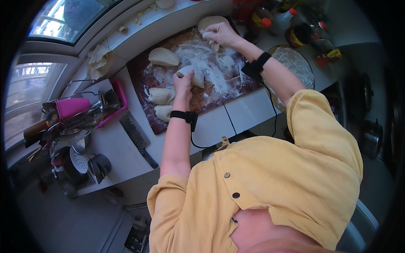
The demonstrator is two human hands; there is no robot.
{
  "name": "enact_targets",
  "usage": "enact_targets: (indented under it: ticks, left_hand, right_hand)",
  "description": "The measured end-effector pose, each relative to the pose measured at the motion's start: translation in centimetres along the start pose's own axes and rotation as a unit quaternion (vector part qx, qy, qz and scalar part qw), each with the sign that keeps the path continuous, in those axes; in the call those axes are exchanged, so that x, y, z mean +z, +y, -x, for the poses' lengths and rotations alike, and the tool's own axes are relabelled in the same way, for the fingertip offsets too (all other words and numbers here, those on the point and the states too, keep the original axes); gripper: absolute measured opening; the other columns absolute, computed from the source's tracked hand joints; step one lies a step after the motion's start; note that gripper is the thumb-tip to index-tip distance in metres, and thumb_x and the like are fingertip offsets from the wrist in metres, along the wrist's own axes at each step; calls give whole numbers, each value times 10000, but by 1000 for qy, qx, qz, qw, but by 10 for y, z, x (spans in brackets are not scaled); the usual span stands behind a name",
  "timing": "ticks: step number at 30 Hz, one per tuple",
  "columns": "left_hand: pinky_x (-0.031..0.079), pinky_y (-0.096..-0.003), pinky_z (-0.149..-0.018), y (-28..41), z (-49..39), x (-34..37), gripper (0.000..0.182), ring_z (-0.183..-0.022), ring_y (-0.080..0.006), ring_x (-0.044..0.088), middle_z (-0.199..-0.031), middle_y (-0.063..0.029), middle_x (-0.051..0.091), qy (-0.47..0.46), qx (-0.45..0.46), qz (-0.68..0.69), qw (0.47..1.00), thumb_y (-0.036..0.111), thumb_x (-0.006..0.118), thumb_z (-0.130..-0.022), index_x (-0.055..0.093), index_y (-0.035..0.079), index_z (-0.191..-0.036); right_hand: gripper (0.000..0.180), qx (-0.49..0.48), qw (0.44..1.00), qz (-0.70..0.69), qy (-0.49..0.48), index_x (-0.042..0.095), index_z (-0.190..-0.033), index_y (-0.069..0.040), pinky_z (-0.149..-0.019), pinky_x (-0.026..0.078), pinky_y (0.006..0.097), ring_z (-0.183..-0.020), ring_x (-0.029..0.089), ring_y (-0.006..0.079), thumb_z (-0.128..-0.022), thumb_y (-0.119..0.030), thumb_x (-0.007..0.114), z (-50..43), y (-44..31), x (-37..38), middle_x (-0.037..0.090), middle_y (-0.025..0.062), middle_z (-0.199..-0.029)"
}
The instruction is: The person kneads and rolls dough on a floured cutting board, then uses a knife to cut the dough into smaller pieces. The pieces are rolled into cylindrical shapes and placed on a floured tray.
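Observation:
My left hand [183, 82] grips a pale piece of dough [195, 77], thumb on top, over a flour-dusted board [221, 85]. Just behind it rests a larger dough lump [164, 57]. Two more dough pieces, one upper [161, 95] and one lower [162, 112], lie beside my left wrist. At the board's far end, my right hand [221, 34] has its fingers bent together, with white flour on the fingertips. Whether it pinches something is unclear. A round, flat piece of dough [213, 21] lies just beyond it, partly covered by the hand. Loose flour [202, 52] covers the board between my hands.
A cleaver [134, 128] lies left of the board, near a utensil rack with a pink holder [73, 108]. A floured round board [292, 64] sits under my right arm. Red-capped bottles [265, 22] stand behind. A crumpled cloth [100, 61] is by the window.

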State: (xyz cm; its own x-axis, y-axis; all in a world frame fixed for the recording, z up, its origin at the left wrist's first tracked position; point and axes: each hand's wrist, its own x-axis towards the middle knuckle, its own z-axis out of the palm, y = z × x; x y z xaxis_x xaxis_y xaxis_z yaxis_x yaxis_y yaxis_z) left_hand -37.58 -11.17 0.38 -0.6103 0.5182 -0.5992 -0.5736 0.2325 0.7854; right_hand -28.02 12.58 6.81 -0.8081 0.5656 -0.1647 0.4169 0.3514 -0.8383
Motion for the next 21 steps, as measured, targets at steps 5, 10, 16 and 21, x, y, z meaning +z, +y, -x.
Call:
enact_targets:
  ticks: [5, 10, 16, 21]
  left_hand:
    - [541, -481, -833, 14, 20, -15, 448, -1087, -251, 615, -1183, -76, 618, 28, 12, 78, 996, 116, 770, -879, 517, 87, -1247]
    - [554, -438, -804, 30, 52, -55, 412, -1058, -238, 622, -1164, -76, 606, 26, 85, 141, 986, 106, 749, -899, 498, 94, -1225]
    - [547, -414, -800, 29, 68, -76, 392, -1061, -226, 620, -1154, -67, 613, -8, 66, 123, 990, 105, 756, -898, 507, 95, -1201]
    - [546, -401, -820, -1, 72, -45, 487, -1022, -214, 628, -1150, -68, 612, -57, 45, 121, 990, 99, 775, -885, 491, 84, -1280]
  right_hand:
    - [390, -75, 989, 122, -30, 656, -1265, -43, -987, 499, 439, -1108, 664, 326, -878, -74, 618, 63, 22, 68, 681, 183, -1216]
    - [767, -9, 918, 397, 18, 215, -1592, -56, -1240, 130, 552, -1513, 259, 340, -934, -245, 562, 77, 25, 140, 220, 171, -1663]
    - [669, -149, 897, 397, -126, 205, -1619, -213, -1242, 151, 533, -1488, 315, 319, -1035, -412, 464, 172, 39, 116, 264, 102, -1658]
    - [546, -61, 915, 394, -62, 397, -1542, -194, -1179, 300, 507, -1418, 417, 296, -1057, -443, 388, 125, 39, 76, 376, 118, -1598]
